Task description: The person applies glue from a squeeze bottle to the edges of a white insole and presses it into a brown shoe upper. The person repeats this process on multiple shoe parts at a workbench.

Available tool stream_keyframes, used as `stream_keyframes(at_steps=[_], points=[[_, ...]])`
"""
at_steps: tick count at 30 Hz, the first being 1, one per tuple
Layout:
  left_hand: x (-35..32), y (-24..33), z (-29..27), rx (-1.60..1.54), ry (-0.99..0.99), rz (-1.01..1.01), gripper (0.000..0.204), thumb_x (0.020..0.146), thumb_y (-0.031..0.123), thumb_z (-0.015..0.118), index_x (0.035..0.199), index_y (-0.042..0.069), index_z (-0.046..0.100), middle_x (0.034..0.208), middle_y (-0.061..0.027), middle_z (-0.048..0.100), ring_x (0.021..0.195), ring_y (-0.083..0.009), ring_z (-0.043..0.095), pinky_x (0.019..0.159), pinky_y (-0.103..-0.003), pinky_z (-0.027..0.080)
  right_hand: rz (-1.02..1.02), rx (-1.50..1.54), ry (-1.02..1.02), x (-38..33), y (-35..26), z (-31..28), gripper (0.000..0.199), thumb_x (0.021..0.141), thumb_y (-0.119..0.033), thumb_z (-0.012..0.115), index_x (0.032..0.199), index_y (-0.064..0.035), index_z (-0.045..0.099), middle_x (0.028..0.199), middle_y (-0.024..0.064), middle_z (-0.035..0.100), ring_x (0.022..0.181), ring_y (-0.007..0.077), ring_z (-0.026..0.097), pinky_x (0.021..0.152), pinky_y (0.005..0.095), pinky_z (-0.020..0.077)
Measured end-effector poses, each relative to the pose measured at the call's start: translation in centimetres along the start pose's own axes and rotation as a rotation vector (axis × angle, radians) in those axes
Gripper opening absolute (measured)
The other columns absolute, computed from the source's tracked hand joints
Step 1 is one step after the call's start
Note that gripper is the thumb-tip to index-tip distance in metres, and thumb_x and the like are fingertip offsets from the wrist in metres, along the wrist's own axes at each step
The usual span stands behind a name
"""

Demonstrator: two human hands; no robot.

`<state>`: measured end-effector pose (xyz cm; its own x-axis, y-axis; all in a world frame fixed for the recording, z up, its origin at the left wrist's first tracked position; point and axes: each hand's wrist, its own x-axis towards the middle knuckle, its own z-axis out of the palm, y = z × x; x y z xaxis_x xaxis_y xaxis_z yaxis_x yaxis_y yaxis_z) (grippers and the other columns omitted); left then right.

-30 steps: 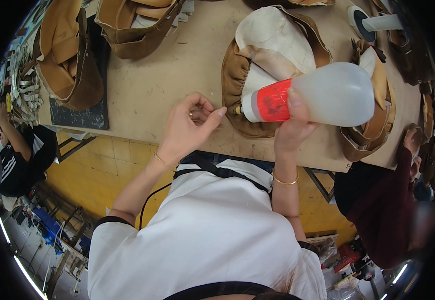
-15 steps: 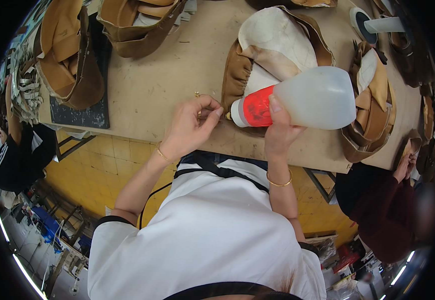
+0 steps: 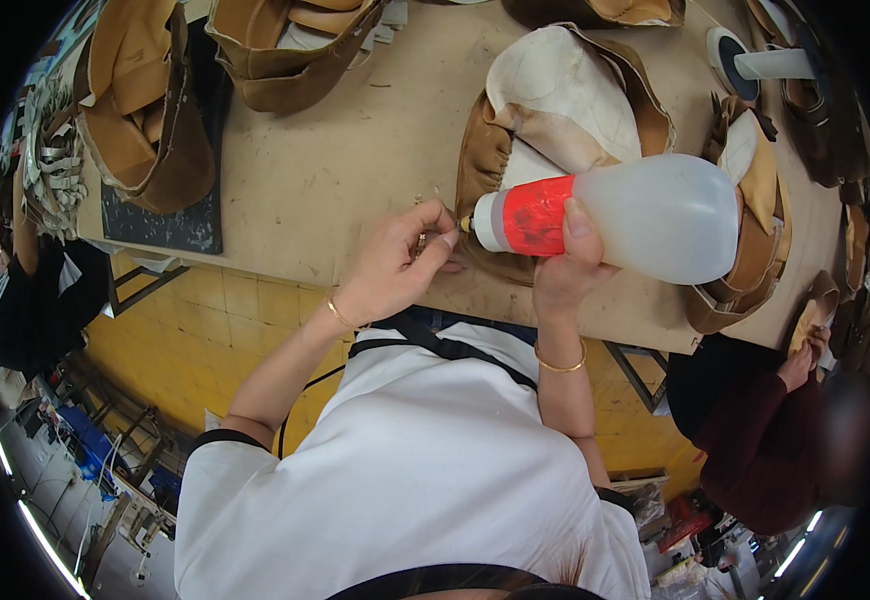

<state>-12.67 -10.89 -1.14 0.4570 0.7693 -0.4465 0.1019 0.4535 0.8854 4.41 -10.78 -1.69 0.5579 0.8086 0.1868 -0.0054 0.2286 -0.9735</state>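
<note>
My right hand (image 3: pixel 570 262) grips a translucent squeeze bottle (image 3: pixel 670 222) around its red-taped neck, thumb on top. The bottle lies nearly level, its white cap and narrow brownish nozzle (image 3: pixel 466 224) pointing left. At the nozzle's tip, my left hand (image 3: pixel 402 258) is closed in a pinch of thumb and forefinger. Whatever sits between those fingertips is too small to make out. Beneath the bottle, a brown leather shoe upper (image 3: pixel 486 150) with white lining (image 3: pixel 555 90) rests on the table; the bottle and my right hand hide part of it.
More brown leather uppers (image 3: pixel 290 85) are spread over the tan table (image 3: pixel 345 150), including one on a dark board (image 3: pixel 160 225) at left. A roll of white tape (image 3: pixel 770 66) stands far right. Another person's hands (image 3: pixel 805 360) hold a leather piece at the right edge.
The bottle has tipped slightly, its base now lower and further right. My left hand has shifted a little right and down, staying beside the nozzle. My right hand has moved slightly right with the bottle.
</note>
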Motion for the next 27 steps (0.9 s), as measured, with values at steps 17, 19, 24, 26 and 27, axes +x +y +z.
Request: stream_keyframes(at_steps=[17, 19, 24, 26, 27], points=[[-0.7, -0.3, 1.7, 0.251, -0.016, 0.147, 0.008, 0.089, 0.003, 0.049, 0.083, -0.002, 0.047, 0.075, -0.0058, 0.05, 0.074, -0.0132, 0.061, 0.065, -0.025, 0.052, -0.087, -0.048, 0.044, 1.8, 1.2, 1.0, 0.032, 0.073, -0.014, 0.07, 0.098, 0.0017, 0.058, 0.095, 0.0087, 0.059, 0.083, 0.0213, 0.054, 0.079, 0.0363, 0.0436], [-0.8, -0.5, 2.1, 0.224, 0.012, 0.18, 0.006, 0.084, 0.003, 0.052, 0.082, -0.002, 0.048, 0.073, -0.0095, 0.05, 0.066, -0.0169, 0.056, 0.058, -0.027, 0.047, -0.11, -0.095, 0.031, 2.1, 1.2, 0.8, 0.032, 0.073, -0.013, 0.07, 0.098, 0.0016, 0.058, 0.094, 0.0088, 0.059, 0.082, 0.0215, 0.054, 0.079, 0.0366, 0.0436], [-1.3, -1.1, 2.9, 0.296, -0.041, 0.284, 0.007, 0.082, 0.004, 0.054, 0.081, -0.001, 0.049, 0.072, -0.0109, 0.05, 0.062, -0.0211, 0.053, 0.056, -0.03, 0.045, -0.138, -0.12, 0.058, 2.2, 1.5, 0.6, 0.033, 0.074, -0.016, 0.069, 0.098, 0.0019, 0.057, 0.095, 0.0083, 0.058, 0.081, 0.021, 0.053, 0.078, 0.0357, 0.044], [-1.5, -1.2, 3.1, 0.323, -0.099, 0.261, 0.01, 0.081, 0.006, 0.057, 0.081, 0.0, 0.049, 0.072, -0.0107, 0.05, 0.062, -0.0221, 0.053, 0.057, -0.03, 0.047, -0.136, -0.103, 0.085, 2.2, 1.7, 0.5, 0.033, 0.074, -0.017, 0.068, 0.098, 0.0021, 0.057, 0.095, 0.0082, 0.058, 0.081, 0.0204, 0.053, 0.078, 0.035, 0.0442], [-1.6, -1.2, 3.0, 0.324, -0.102, 0.243, 0.012, 0.081, 0.008, 0.059, 0.082, 0.0, 0.05, 0.075, -0.0098, 0.052, 0.067, -0.0203, 0.056, 0.062, -0.029, 0.048, -0.125, -0.093, 0.102, 2.0, 1.7, 0.4, 0.032, 0.074, -0.017, 0.067, 0.098, 0.0023, 0.056, 0.095, 0.0081, 0.058, 0.081, 0.02, 0.053, 0.078, 0.0347, 0.0442]])
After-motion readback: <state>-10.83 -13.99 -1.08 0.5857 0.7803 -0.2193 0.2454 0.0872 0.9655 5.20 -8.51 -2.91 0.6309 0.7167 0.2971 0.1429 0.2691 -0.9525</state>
